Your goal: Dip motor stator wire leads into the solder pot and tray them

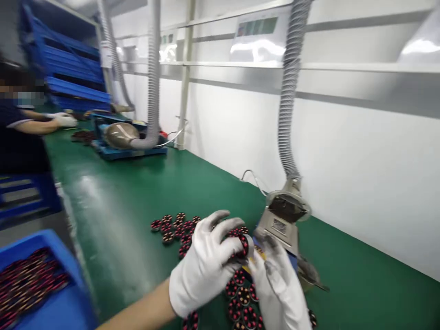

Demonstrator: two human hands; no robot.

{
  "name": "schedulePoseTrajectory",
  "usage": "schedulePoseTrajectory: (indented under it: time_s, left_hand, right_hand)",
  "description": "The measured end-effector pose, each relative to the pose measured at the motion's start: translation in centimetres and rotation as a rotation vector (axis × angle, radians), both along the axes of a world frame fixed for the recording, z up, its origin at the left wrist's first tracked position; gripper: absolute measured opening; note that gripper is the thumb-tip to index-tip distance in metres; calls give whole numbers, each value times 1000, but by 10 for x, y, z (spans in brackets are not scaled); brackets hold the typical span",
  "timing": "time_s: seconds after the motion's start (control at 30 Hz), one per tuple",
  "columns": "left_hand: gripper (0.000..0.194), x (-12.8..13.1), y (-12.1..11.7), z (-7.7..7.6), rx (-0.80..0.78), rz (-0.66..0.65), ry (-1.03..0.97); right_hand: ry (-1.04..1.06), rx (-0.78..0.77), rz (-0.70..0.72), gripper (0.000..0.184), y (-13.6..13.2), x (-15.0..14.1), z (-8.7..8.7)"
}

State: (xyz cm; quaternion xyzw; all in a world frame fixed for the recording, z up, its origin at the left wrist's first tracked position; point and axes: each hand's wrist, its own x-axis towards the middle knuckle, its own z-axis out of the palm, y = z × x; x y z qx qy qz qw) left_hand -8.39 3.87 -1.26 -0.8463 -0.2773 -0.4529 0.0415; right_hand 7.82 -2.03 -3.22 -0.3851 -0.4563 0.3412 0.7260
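Observation:
My left hand (206,261), in a white glove with greyed fingertips, is closed around a small round part (244,245) with a dark face, pink segments and a pale metal rim. Close by on its right is my right hand (280,282), also gloved, its blurred fingers curled beside the part; what lies between them I cannot make out. Many similar round parts (243,295) with pink or tan segments lie on the green table (130,197) below and between my hands. Another group of these parts (178,227) spreads out left of my left hand.
Behind my right hand stands a small metal machine (280,224) under a grey extraction hose (288,105). A blue bin (51,240) full of parts is at lower left. Farther along are a blue machine (125,137), a blue rack (68,64) and a gloved co-worker (20,123).

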Motion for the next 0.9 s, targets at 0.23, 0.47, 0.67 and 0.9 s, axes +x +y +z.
schedulePoseTrajectory:
  time_s: [0.23, 0.47, 0.67, 0.9]
  left_hand:
    - [64, 80, -35, 23, -96, -321, -251]
    - [58, 75, -17, 19, -68, -505, -158]
    - [12, 67, -7, 33, -275, -719, -257]
    - [26, 60, -13, 37, -113, -606, -155]
  right_hand:
    - [84, 91, -305, 35, -14, 36, 13]
    - [-117, -106, -488, 49, -27, 27, 20]
    - [-199, 60, -218, 41, -33, 41, 24]
    - [-345, 261, -298, 12, -32, 31, 27]
